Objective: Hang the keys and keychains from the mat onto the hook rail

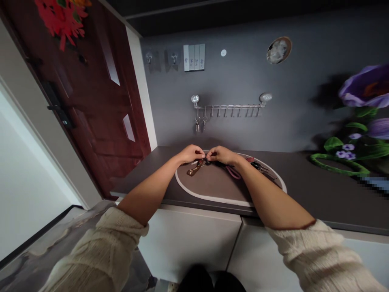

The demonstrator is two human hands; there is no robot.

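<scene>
Take your hands as the middle of the clock. Biggest thing around you is the grey wall (243, 81) up at 12, then the dark red door (101, 121) at 10. You're working on a dark, flat tabletop (322, 198), with a brown, pale-rimmed mat (212, 184) right under your hands. Big purple flower (367, 91) out at 2, hook rail (231, 106) on the wall near 1.

Your left hand (190, 154) comes in from 8, your right hand (223, 155) from 4. Each grip looks pinched, thumb to fingertip, on the upper end of what I'd call a key bunch (199, 164), dead centre over the mat. Can't tell which ring or loop each one has, too small. Honestly, I'd let one hand just steady the bunch and have the other do the fiddly bit, nail edge rather than soft fingertip. Raise the right wrist a touch so the purplish strap (234, 172) at 4 doesn't snag. Also mind the brown tag (192, 171) sticking out around 7 or 8, it could twist the lot.
</scene>
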